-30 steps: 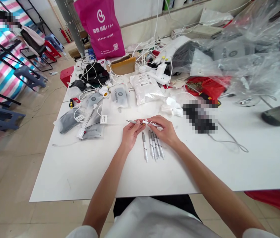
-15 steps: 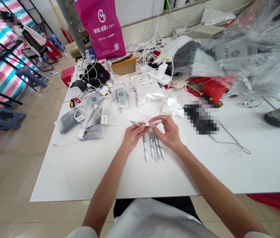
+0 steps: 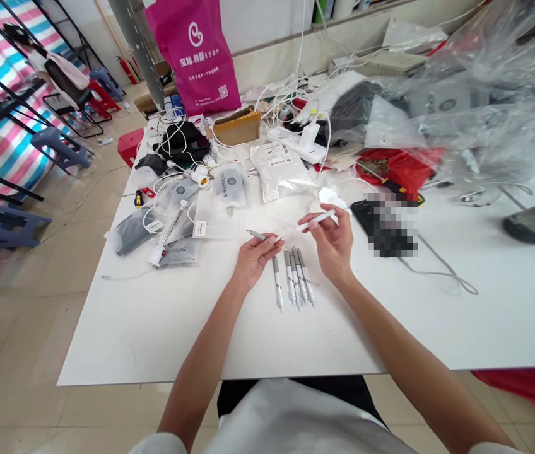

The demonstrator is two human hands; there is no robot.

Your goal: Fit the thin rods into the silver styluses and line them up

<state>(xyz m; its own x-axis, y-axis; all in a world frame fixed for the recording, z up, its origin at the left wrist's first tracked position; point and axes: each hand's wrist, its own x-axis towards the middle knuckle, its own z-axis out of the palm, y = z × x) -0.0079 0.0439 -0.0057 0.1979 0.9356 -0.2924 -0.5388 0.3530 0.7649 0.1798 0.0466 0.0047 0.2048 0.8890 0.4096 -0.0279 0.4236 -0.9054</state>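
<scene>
**Two hands, two pen parts, and a gap between them**

Set the clock between the hands, twelve pointing away from the body. At eight o'clock, the left hand [image 3: 252, 261] has thumb and fingers pinched narrow around a grey pen grip section [image 3: 257, 235], tip aimed at ten. A slim pale piece [image 3: 281, 238] pokes out of that pinch towards three; whether it's fixed to the grip, I can't tell. Over at three to four, the right hand [image 3: 336, 246] holds a white pen barrel [image 3: 315, 221] up between thumb and fingertips, its near end leaning back towards the left hand, the two parts apart!

How do they handle? Light, I'd say, stiff and smooth; round enough to roll or twist if the pinch slackens. The grey section looks the surer hold, the barrel best taken mid-length, ends free. That pale piece looks the delicate one, easy to bend or drop, so a soft touch there.

Down at six, on the white table [image 3: 154, 334], a close group of grey-and-white pens [image 3: 301, 277] with one loose pen [image 3: 277, 284] just beside it: lift those by the grey grips. And at twelve, a white plastic mailer [image 3: 281, 170], well clear.
</scene>
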